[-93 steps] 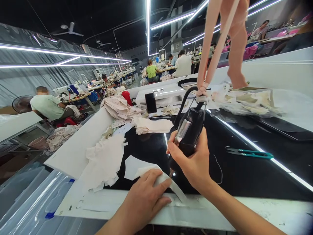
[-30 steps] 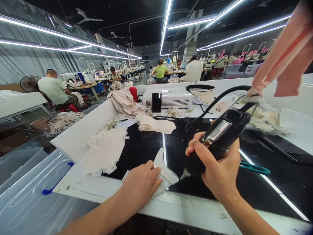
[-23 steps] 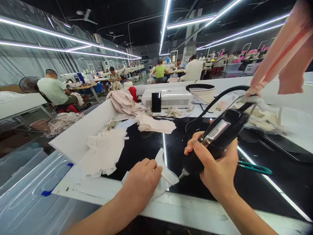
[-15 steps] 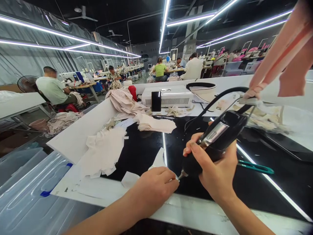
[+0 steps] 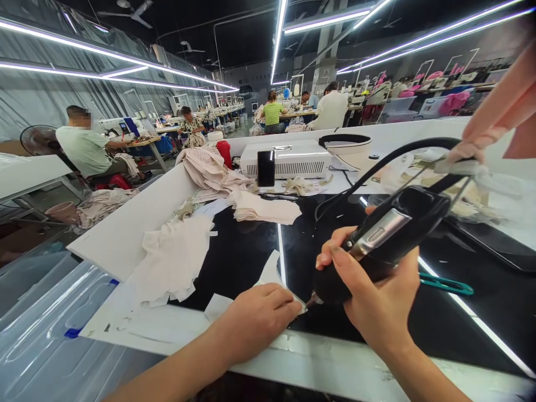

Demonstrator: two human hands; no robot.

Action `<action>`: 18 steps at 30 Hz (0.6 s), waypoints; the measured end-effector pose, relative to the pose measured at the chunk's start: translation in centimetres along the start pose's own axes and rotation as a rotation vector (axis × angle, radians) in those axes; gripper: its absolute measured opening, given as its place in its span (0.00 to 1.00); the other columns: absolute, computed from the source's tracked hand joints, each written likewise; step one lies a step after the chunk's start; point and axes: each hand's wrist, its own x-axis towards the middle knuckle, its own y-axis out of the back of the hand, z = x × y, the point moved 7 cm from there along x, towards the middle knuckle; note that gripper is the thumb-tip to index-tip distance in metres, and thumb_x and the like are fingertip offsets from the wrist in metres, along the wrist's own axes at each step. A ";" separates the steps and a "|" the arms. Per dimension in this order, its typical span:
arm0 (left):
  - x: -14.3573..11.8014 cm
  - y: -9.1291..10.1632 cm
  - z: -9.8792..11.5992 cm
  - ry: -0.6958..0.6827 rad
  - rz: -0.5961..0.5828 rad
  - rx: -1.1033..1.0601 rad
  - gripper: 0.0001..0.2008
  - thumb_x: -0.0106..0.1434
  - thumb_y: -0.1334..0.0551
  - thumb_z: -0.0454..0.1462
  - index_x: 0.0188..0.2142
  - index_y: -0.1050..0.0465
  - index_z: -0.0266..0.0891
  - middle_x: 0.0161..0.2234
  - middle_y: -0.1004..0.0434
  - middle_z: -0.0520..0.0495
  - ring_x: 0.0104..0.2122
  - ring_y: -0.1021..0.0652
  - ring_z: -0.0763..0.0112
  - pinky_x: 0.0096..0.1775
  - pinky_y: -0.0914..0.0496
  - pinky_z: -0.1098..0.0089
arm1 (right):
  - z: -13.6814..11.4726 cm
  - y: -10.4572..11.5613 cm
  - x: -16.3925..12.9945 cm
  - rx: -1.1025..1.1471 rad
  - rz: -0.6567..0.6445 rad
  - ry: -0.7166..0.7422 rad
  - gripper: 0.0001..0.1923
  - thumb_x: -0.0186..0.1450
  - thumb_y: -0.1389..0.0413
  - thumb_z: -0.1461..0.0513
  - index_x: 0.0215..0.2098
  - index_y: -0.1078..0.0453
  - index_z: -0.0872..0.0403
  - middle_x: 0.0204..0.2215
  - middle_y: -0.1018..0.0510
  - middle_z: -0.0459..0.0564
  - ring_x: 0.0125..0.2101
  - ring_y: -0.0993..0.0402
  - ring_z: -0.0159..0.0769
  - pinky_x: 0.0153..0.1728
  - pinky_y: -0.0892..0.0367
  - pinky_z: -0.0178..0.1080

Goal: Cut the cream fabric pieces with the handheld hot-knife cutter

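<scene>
On the counter's (image 5: 318,357) near side, the left hand (image 5: 263,319) is covering some cloth (image 5: 271,269), its grip impossible to tell; the right hand (image 5: 379,312) is clasping the tool (image 5: 412,223), which is pointing at the cloth's right end.

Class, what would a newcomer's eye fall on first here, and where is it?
Probably the bulky black tool stands out first, held in the right hand right of centre, with pink cloth knotted above it. Then the left hand, resting on white fabric near the tool's tip.
</scene>
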 end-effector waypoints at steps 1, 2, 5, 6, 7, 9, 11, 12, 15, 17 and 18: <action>-0.1 0.0 0.0 0.003 0.003 0.002 0.09 0.79 0.42 0.30 0.55 0.27 0.34 0.44 0.19 0.46 0.44 0.19 0.63 0.47 0.21 0.65 | 0.0 0.0 0.0 -0.003 0.000 -0.001 0.20 0.63 0.31 0.66 0.45 0.35 0.45 0.32 0.20 0.37 0.24 0.24 0.32 0.24 0.24 0.37; -0.1 0.0 0.0 0.005 0.005 0.005 0.09 0.79 0.42 0.30 0.55 0.27 0.34 0.44 0.19 0.46 0.44 0.19 0.63 0.47 0.21 0.65 | 0.0 0.0 0.0 -0.010 0.000 -0.002 0.20 0.62 0.31 0.66 0.45 0.35 0.45 0.32 0.20 0.37 0.24 0.24 0.32 0.24 0.24 0.37; -0.1 0.0 0.0 0.009 0.008 0.019 0.10 0.80 0.43 0.30 0.57 0.28 0.34 0.45 0.20 0.44 0.45 0.19 0.63 0.48 0.20 0.64 | 0.1 0.1 -0.1 -0.028 0.005 -0.001 0.21 0.62 0.30 0.65 0.46 0.34 0.44 0.33 0.20 0.38 0.24 0.24 0.33 0.24 0.23 0.37; -0.1 -0.1 0.1 0.012 0.004 0.023 0.11 0.80 0.44 0.31 0.57 0.29 0.34 0.45 0.20 0.44 0.45 0.19 0.63 0.49 0.20 0.64 | 0.1 0.1 -0.1 -0.031 0.009 -0.001 0.21 0.62 0.30 0.65 0.47 0.34 0.44 0.33 0.20 0.38 0.24 0.24 0.33 0.24 0.23 0.38; -0.1 -0.1 0.1 0.016 -0.004 0.026 0.10 0.80 0.44 0.31 0.57 0.29 0.34 0.44 0.20 0.44 0.45 0.19 0.63 0.49 0.20 0.64 | 0.1 0.2 -0.1 -0.035 0.014 -0.001 0.22 0.62 0.30 0.65 0.47 0.33 0.44 0.33 0.20 0.38 0.24 0.24 0.33 0.24 0.23 0.38; -0.1 -0.2 0.1 0.025 -0.022 0.029 0.10 0.80 0.44 0.31 0.57 0.28 0.34 0.44 0.20 0.44 0.45 0.19 0.63 0.49 0.20 0.64 | 0.1 0.3 -0.1 -0.042 0.027 -0.002 0.23 0.61 0.29 0.65 0.48 0.32 0.44 0.33 0.19 0.38 0.24 0.24 0.34 0.25 0.22 0.39; -0.2 -0.3 0.2 0.032 -0.031 0.026 0.10 0.80 0.45 0.31 0.56 0.28 0.34 0.44 0.20 0.44 0.45 0.19 0.63 0.49 0.20 0.64 | 0.1 0.4 -0.1 -0.046 0.031 -0.008 0.25 0.61 0.29 0.64 0.51 0.32 0.43 0.32 0.19 0.38 0.24 0.24 0.35 0.24 0.23 0.40; -0.2 -0.2 0.2 0.035 -0.031 0.022 0.10 0.80 0.45 0.31 0.55 0.28 0.33 0.44 0.20 0.44 0.45 0.19 0.63 0.49 0.20 0.64 | 0.1 0.5 -0.1 -0.046 0.031 -0.011 0.26 0.60 0.29 0.64 0.52 0.32 0.42 0.32 0.20 0.38 0.24 0.24 0.36 0.24 0.23 0.41; -0.3 -0.2 0.3 0.040 -0.023 0.009 0.10 0.80 0.44 0.30 0.55 0.27 0.33 0.44 0.20 0.44 0.45 0.19 0.63 0.49 0.21 0.64 | 0.1 0.5 0.0 -0.050 0.028 -0.020 0.28 0.60 0.29 0.64 0.54 0.31 0.40 0.31 0.20 0.38 0.24 0.24 0.38 0.24 0.24 0.43; -0.4 -0.3 0.2 0.044 -0.016 0.011 0.10 0.78 0.42 0.29 0.56 0.27 0.33 0.45 0.20 0.44 0.46 0.19 0.63 0.50 0.21 0.65 | 0.0 0.6 0.0 -0.075 0.033 -0.021 0.28 0.59 0.29 0.63 0.54 0.30 0.39 0.31 0.21 0.38 0.24 0.24 0.39 0.25 0.24 0.45; -0.5 -0.4 0.2 0.045 -0.009 0.016 0.11 0.78 0.42 0.29 0.56 0.27 0.33 0.46 0.20 0.44 0.46 0.19 0.63 0.50 0.21 0.64 | 0.0 0.6 0.0 -0.089 0.036 -0.020 0.28 0.59 0.29 0.62 0.54 0.29 0.38 0.31 0.21 0.38 0.24 0.24 0.39 0.25 0.24 0.46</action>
